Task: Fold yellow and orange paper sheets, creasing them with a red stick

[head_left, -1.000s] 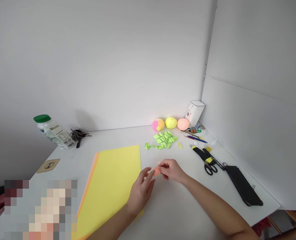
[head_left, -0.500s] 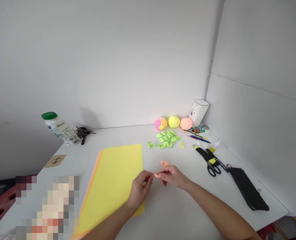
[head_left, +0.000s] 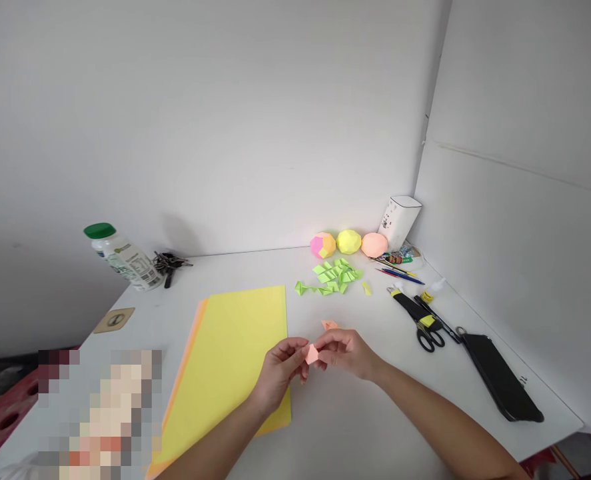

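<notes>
Between both hands is a small folded piece of pink paper (head_left: 312, 355), its flat face turned up toward me. My left hand (head_left: 281, 368) pinches its left side, and my right hand (head_left: 348, 353) pinches the right side. Another folded pink paper piece (head_left: 330, 325) lies on the table just behind my right fingers, partly hidden. Farther back lies a cluster of folded green paper pieces (head_left: 338, 272), with a single yellow-green piece (head_left: 366, 289) beside it. Under my left forearm are stacked yellow paper sheets (head_left: 240, 347) with orange edges showing.
Three faceted paper balls, one multicoloured (head_left: 322, 245), one yellow (head_left: 348, 242), one pink (head_left: 374, 245), stand by the wall near a white holder (head_left: 399, 222). Scissors (head_left: 426, 339), pens (head_left: 400, 275), a glue bottle (head_left: 432, 291) and a black case (head_left: 502, 377) lie right. A green-capped bottle (head_left: 128, 260) stands left.
The pink paper in my hands has turned from a thin edge to show a broad flat face. My fingers have shifted around it slightly.
</notes>
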The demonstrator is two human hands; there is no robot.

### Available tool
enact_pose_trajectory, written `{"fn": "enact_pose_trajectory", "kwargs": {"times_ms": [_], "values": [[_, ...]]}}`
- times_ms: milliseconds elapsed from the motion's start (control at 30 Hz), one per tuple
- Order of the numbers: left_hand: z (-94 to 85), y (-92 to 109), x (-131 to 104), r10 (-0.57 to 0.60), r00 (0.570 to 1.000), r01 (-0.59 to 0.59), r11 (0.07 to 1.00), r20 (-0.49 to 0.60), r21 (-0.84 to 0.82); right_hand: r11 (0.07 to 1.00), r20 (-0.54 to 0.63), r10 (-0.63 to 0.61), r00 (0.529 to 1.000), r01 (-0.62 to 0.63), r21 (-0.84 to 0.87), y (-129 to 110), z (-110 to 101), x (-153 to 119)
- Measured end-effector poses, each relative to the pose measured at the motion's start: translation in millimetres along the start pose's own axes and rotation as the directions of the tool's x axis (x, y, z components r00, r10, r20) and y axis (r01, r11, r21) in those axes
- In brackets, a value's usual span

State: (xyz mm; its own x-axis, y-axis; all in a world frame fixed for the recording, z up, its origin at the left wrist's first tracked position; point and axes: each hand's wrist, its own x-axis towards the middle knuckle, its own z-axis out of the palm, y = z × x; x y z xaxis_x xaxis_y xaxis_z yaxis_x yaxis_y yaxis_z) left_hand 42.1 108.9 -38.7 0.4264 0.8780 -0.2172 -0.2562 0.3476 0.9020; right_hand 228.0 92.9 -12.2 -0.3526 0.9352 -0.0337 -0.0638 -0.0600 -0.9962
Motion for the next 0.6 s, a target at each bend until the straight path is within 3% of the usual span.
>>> {"fn": "enact_pose_trajectory", "kwargs": {"times_ms": [200, 400, 500, 600], "values": [[0.2, -1, -1, 0.021, 0.998, -0.022, 0.999, 0.052, 0.026, 0.972, -0.065, -0.155, 0.986, 0.140, -0.189, -1, 7, -1], [7.0, 2, -5, 0.109, 0.984, -0.131, 0.979, 0.143, 0.156, 0.802, -0.053, -0.427, 0.903, 0.351, -0.483, 7, 7, 1], [7.6, -3, -6, 0.142, 0.978, -0.176, 0.955, 0.154, 0.240, 0.750, -0.054, -0.473, 0.879, 0.370, -0.549, 16, 7, 2], [4.8, -12, -5, 0.159, 0.978, -0.193, 0.931, 0.134, 0.310, 0.758, -0.070, -0.449, 0.891, 0.338, -0.558, 24, 7, 2]]}}
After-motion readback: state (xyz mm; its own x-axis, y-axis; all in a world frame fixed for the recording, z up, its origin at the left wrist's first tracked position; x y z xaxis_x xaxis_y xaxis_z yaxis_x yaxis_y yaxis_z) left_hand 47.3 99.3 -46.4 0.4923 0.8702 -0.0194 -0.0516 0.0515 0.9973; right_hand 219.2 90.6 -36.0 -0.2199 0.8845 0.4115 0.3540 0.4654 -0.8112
